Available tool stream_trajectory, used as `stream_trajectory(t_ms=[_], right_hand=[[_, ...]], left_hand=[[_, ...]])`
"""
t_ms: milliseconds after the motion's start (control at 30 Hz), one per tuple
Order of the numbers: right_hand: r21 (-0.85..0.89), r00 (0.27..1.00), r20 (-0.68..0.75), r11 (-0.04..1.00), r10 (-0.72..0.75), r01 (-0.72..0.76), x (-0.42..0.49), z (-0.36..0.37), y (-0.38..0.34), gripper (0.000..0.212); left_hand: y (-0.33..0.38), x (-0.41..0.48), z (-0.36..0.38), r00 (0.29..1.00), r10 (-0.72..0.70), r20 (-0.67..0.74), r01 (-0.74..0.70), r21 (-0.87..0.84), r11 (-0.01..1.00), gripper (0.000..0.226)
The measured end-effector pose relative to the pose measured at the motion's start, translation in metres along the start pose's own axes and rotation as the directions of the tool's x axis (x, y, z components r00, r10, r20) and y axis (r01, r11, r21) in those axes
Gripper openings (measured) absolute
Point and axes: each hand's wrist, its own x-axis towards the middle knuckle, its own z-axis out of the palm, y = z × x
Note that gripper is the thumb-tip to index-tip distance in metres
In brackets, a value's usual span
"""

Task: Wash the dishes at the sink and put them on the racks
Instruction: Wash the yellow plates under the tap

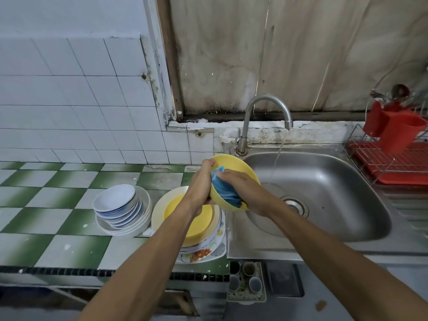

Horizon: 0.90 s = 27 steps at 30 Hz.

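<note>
Round yellow plastic bowl (240, 164) held tilted over left edge of stainless steel sink (335, 195).
Left hand (201, 184) grips bowl rim; right hand (243, 188) pinches blue cloth (223, 192) against bowl's inside; curved metal tap (266, 104) running.

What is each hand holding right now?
Left hand: grips the yellow bowl by its rim.
Right hand: holds the blue cloth inside the bowl.

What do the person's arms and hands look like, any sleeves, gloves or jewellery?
Both arms are bare to the frame edge, with no sleeves in view. The left hand and right hand wear no gloves; no watch, bracelet or ring shows.
</note>
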Motion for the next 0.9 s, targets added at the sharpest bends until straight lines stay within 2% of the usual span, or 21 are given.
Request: stream_trajectory(t_ms=[33,100,167,233,300,333,367,433,500,567,600,633,667,700,733,800,867,900], right_hand=[[-0.064,0.991,0.135,0.998,-0.001,0.01,-0.007,-0.005,-0.004,0.031],[-0.31,0.96,0.279,0.945,-0.011,0.101,-0.018,-0.013,-0.01,0.03],[-0.467,0.959,0.278,0.866,-0.047,0.178,-0.024,-0.018,-0.018,0.028],[-0.451,0.973,0.207,0.872,-0.106,0.191,-0.03,-0.022,-0.029,0.025],[-0.279,0.985,0.084,0.946,-0.149,0.167,-0.036,-0.03,-0.039,0.021],[-0.118,0.99,0.021,0.983,-0.142,0.144,-0.039,-0.034,-0.043,0.021],[0.077,0.993,-0.032,0.991,-0.11,0.113,-0.04,-0.037,-0.043,0.024],[0.377,0.991,-0.136,0.925,0.0,0.052,-0.037,-0.039,-0.037,0.037],[0.522,0.956,-0.263,0.852,0.13,0.028,-0.029,-0.039,-0.021,0.046],[0.535,0.844,-0.477,0.843,0.247,0.055,-0.019,-0.04,-0.004,0.04],[0.455,0.738,-0.62,0.889,0.266,0.062,-0.016,-0.038,0.002,0.036],[0.336,0.621,-0.752,0.939,0.221,0.073,-0.015,-0.032,0.009,0.033],[0.194,0.539,-0.836,0.975,0.105,0.111,-0.016,-0.022,0.016,0.032],[0.035,0.496,-0.868,0.989,-0.042,0.144,-0.021,-0.008,0.024,0.036],[-0.133,0.478,-0.856,0.977,-0.198,0.166,-0.025,0.005,0.03,0.043],[-0.436,0.486,-0.748,0.887,-0.451,0.152,-0.033,0.021,0.045,0.056],[-0.692,0.48,-0.565,0.702,-0.672,0.168,-0.037,0.018,0.049,0.054],[-0.812,0.458,-0.422,0.551,-0.782,0.192,-0.038,0.014,0.049,0.051]], left_hand=[[0.002,0.0,-0.003,1.0,-0.028,-0.004,0.028,-0.01,1.0,0.044],[0.005,0.001,-0.01,0.993,-0.113,0.03,0.113,-0.001,0.994,0.047],[0.01,-0.001,-0.016,0.963,-0.25,0.099,0.25,0.006,0.968,0.062],[0.01,0.001,-0.023,0.919,-0.327,0.22,0.341,-0.032,0.939,0.087],[0.007,0.007,-0.027,0.903,-0.334,0.271,0.358,-0.044,0.933,0.106],[0.004,0.008,-0.028,0.909,-0.33,0.254,0.357,-0.068,0.932,0.105],[0.0,0.009,-0.027,0.918,-0.324,0.228,0.353,-0.098,0.93,0.099],[-0.004,0.005,-0.019,0.932,-0.275,0.235,0.325,-0.206,0.923,0.078],[-0.006,-0.002,-0.007,0.949,-0.23,0.214,0.289,-0.308,0.907,0.057],[-0.001,-0.005,0.003,0.965,-0.223,0.139,0.262,-0.415,0.871,0.041],[0.0,-0.004,0.007,0.968,-0.228,0.105,0.25,-0.487,0.837,0.034],[0.0,-0.003,0.011,0.969,-0.236,0.069,0.235,-0.54,0.808,0.029],[0.002,-0.002,0.015,0.97,-0.243,0.022,0.208,-0.597,0.775,0.027],[0.003,-0.003,0.021,0.963,-0.266,-0.045,0.175,-0.646,0.743,0.026],[0.004,-0.001,0.028,0.952,-0.288,-0.103,0.137,-0.698,0.703,0.022],[0.01,-0.003,0.04,0.922,-0.315,-0.226,0.046,-0.743,0.667,0.016],[0.016,-0.008,0.05,0.913,-0.277,-0.3,-0.033,-0.73,0.683,0.022],[0.017,-0.011,0.054,0.92,-0.228,-0.319,-0.066,-0.699,0.712,0.027]])
